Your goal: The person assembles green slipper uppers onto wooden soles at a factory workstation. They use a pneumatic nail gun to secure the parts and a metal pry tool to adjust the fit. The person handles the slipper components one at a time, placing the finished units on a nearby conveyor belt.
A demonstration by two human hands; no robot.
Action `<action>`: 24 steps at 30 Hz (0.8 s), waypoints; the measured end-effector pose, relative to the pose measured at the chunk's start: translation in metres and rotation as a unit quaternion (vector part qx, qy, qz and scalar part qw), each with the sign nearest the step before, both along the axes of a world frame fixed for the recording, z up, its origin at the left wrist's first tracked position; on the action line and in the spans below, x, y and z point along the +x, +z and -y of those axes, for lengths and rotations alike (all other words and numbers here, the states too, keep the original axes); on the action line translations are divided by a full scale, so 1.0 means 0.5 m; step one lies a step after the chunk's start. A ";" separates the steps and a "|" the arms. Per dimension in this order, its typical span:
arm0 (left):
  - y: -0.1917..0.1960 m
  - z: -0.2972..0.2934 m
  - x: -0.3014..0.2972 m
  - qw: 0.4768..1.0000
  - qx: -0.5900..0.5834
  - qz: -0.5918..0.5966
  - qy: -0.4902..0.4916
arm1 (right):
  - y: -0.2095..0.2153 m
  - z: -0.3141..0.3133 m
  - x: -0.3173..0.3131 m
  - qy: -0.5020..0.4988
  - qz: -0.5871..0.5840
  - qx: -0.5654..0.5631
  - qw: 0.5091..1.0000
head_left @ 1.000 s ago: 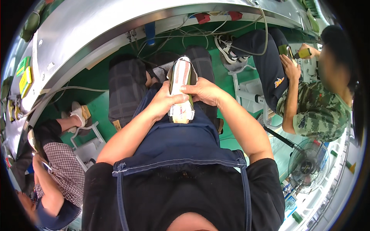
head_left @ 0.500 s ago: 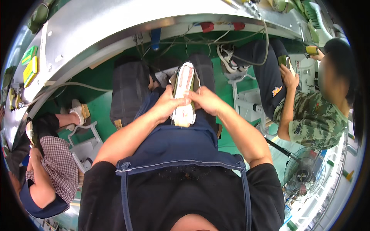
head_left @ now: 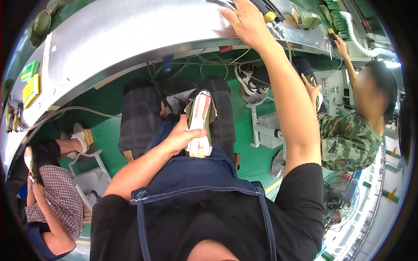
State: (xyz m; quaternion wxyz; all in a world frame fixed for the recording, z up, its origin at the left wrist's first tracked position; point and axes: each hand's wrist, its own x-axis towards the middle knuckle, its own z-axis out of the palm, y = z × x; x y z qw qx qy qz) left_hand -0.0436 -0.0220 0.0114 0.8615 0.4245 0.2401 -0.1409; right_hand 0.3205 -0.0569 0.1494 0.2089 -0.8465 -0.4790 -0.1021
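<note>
On my lap a shoe upper (head_left: 199, 114) lies stretched on a last, underside up. Its bottom is white with a reddish strip along the middle, and olive-green fabric shows at the sides. My left hand (head_left: 180, 135) is wrapped round the end nearer me, thumb across the white underside. Far up at the bench, my right hand (head_left: 249, 21) is over the metal top, thumb spread away from the fingers. The upper edge of the picture cuts off some of its fingertips. Near them lie thin dark and white pieces that I cannot make out, and I see nothing held.
The metal bench (head_left: 130, 30) curves across the front, with yellow and green boxes (head_left: 30, 90) at its left. Another green shoe upper (head_left: 307, 19) lies at its right. Hoses and cables hang underneath. Co-workers sit on both sides; a fan (head_left: 339, 198) stands at the right.
My right hand has let go of the shoe upper and moved up and forward to the bench top. My left hand keeps its hold. The right co-worker's arm now reaches toward the bench.
</note>
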 end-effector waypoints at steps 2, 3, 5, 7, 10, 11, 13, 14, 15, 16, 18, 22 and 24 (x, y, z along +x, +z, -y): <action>-0.002 -0.005 0.002 1.000 0.007 -0.010 -0.018 | -0.033 -0.001 0.000 -0.062 -0.034 -0.069 0.995; -0.010 -0.003 0.004 1.000 0.006 -0.006 -0.013 | -0.032 -0.009 -0.026 -0.072 0.018 -0.089 0.993; -0.018 0.000 0.005 1.000 0.009 -0.011 -0.008 | 0.016 -0.008 -0.110 -0.047 0.116 -0.107 0.986; -0.007 0.000 0.011 1.000 0.010 -0.008 -0.014 | 0.034 0.024 -0.147 -0.004 0.175 -0.125 0.976; -0.012 -0.002 0.018 1.000 0.004 -0.011 -0.016 | 0.037 0.068 -0.179 0.037 0.149 -0.156 0.976; -0.012 -0.004 0.020 1.000 -0.002 -0.008 -0.010 | 0.045 0.081 -0.195 0.045 0.093 -0.177 0.979; -0.010 -0.011 0.028 1.000 0.002 -0.017 -0.020 | 0.062 0.109 -0.221 0.034 -0.069 -0.226 0.971; -0.010 -0.013 0.032 0.999 0.003 -0.023 -0.024 | 0.069 0.122 -0.232 0.016 -0.173 -0.252 0.952; -0.012 -0.014 0.035 1.000 0.004 -0.018 -0.024 | 0.079 0.135 -0.245 0.020 -0.239 -0.256 0.936; -0.013 -0.017 0.036 0.999 0.004 -0.018 -0.026 | 0.084 0.145 -0.258 0.002 -0.294 -0.285 0.912; -0.015 -0.025 0.040 0.999 0.006 -0.019 -0.029 | 0.099 0.154 -0.266 0.010 -0.303 -0.437 0.847; -0.021 -0.040 0.053 0.999 0.019 -0.020 -0.022 | 0.096 0.138 -0.268 0.044 -0.340 -0.586 0.734; -0.021 -0.046 0.058 1.000 0.013 -0.019 -0.020 | 0.066 0.160 -0.257 0.096 -0.315 -0.593 0.734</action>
